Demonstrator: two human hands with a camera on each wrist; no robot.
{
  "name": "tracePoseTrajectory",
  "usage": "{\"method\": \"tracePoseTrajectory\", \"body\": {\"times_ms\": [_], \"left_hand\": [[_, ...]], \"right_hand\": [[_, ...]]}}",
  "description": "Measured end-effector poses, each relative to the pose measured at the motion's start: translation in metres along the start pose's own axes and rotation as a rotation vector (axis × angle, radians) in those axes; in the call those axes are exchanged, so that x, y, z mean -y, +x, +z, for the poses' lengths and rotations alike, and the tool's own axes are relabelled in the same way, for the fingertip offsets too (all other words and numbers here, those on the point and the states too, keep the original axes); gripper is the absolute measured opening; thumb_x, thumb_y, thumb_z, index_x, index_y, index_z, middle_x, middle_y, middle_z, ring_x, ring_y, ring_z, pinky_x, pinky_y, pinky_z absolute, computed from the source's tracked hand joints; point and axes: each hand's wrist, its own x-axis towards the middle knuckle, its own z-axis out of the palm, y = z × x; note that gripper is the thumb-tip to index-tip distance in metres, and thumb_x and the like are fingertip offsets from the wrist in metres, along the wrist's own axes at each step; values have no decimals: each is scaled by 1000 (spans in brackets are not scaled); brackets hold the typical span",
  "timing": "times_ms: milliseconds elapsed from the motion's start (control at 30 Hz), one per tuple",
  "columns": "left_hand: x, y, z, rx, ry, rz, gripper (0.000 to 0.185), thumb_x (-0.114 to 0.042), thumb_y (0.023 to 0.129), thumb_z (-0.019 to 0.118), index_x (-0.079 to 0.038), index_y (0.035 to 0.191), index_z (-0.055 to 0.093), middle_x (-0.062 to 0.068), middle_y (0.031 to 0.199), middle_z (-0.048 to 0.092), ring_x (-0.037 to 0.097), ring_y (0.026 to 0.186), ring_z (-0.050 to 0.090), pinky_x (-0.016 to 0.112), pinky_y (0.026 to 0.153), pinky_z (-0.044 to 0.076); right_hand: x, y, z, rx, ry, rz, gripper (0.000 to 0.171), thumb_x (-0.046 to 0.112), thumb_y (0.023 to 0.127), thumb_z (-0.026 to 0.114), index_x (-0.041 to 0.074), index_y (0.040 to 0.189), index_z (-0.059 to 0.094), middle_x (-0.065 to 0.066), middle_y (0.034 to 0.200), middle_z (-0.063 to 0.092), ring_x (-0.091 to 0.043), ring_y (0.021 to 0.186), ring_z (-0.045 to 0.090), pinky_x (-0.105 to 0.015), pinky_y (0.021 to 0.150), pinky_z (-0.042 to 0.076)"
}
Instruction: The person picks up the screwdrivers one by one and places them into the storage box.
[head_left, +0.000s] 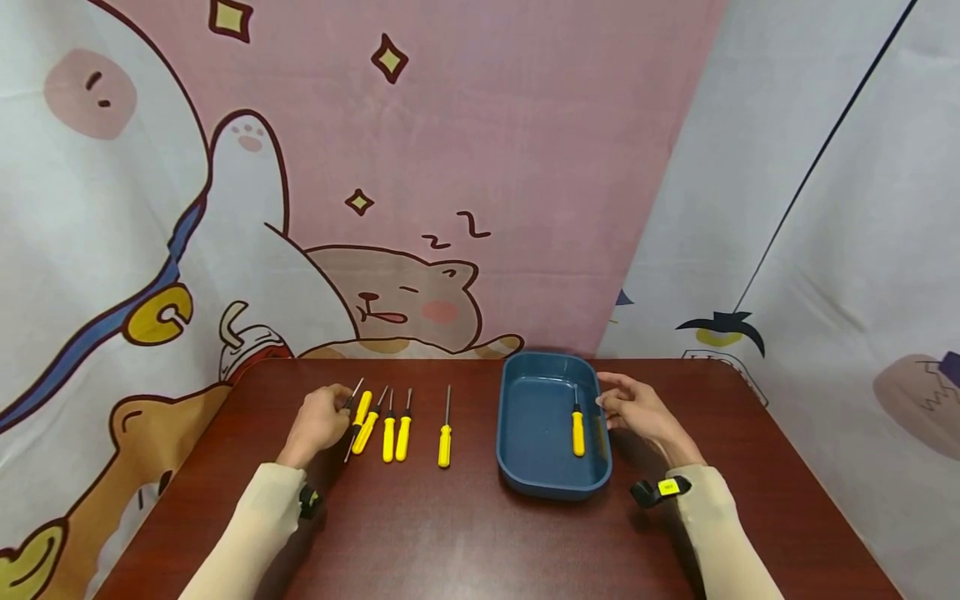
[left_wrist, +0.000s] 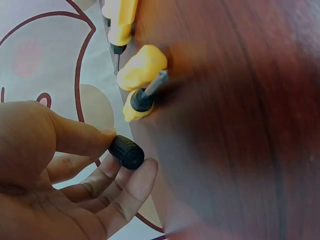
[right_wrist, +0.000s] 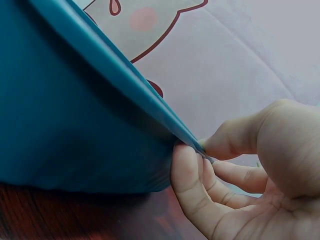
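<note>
Yellow-handled screwdrivers (head_left: 388, 435) lie in a row, shafts pointing away, just right of the left hand (head_left: 321, 418), whose thumb and fingers pinch a black-handled driver (left_wrist: 126, 152). Right hand (head_left: 637, 410) pinches the blue tray (head_left: 525, 483) rim.

Bright, even light with soft shadows; the wrist views blur up close (head view bows at edges).

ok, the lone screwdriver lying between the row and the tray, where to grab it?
Take the lone screwdriver by its yellow handle, coming from above. The handle is the thick end, nearest the person; the thin shaft points away. Open table on both sides leaves room for fingers; the blue tray sits clear to its right.
</note>
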Motion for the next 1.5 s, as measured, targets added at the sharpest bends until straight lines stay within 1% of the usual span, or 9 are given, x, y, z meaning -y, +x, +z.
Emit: {"method": "tracePoseTrajectory", "body": {"times_ms": [167,300,500,700,900,1033,1133,1267,1500], "left_hand": [[-5,0,0,-14,-27,10,34,0,91,60,3,125,66,21,104,70,27,83,63,36,68,52],[-9,0,1,-22,-38,26,32,1,92,60,4,123,66,20,102,70,27,84,64,37,69,53],[-16,-2,2,-17,-55,20,32,1,93,60,2,124,66,20,103,69,27,83,63,35,68,53],[-22,-2,6,-22,-76,23,32,2,94,60,2,125,66,20,105,68,26,85,63,35,68,54],[-24,-3,11,-10,-111,8,35,2,93,60,1,128,65,19,103,66,23,77,60,29,61,50],[-26,-4,14,-15,-127,23,36,2,92,62,2,128,65,18,99,66,21,71,57,27,57,47],[-28,-5,16,-17,-145,29,35,2,93,63,2,128,65,18,97,66,20,70,58,27,56,46],[-30,-6,19,-17,-176,19,34,2,94,62,1,128,66,18,98,66,21,72,60,27,57,48],[-33,-8,22,-30,-199,16,31,2,94,62,1,125,67,19,101,67,24,78,62,27,58,50]], "right_hand": [[1,1,0,-1,-6,1,57,8,101,59,6,154,40,-26,118,65,-20,83,66,-32,72,62],[1,1,-1,2,6,-11,57,5,100,57,4,154,39,-27,116,64,-19,82,64,-32,71,62],[0,0,0,2,9,-20,57,4,100,55,3,154,39,-30,119,63,-20,83,65,-32,71,62],[1,-1,-1,2,10,-16,56,4,101,55,3,154,39,-29,118,64,-21,84,65,-34,72,62],[2,-2,-1,5,7,-12,56,5,101,56,3,154,39,-26,117,65,-21,84,65,-34,73,62],[2,-2,0,5,10,-10,56,6,102,56,4,155,39,-26,118,65,-21,84,66,-35,73,62],[3,-2,0,6,10,-6,57,7,102,57,4,155,38,-28,121,64,-21,84,66,-36,73,62],[3,-2,1,7,3,-5,58,7,102,56,5,156,37,-28,122,64,-22,85,66,-36,74,62],[1,-1,1,6,-3,0,57,7,101,56,6,155,39,-28,123,64,-22,86,67,-33,73,62]]}}
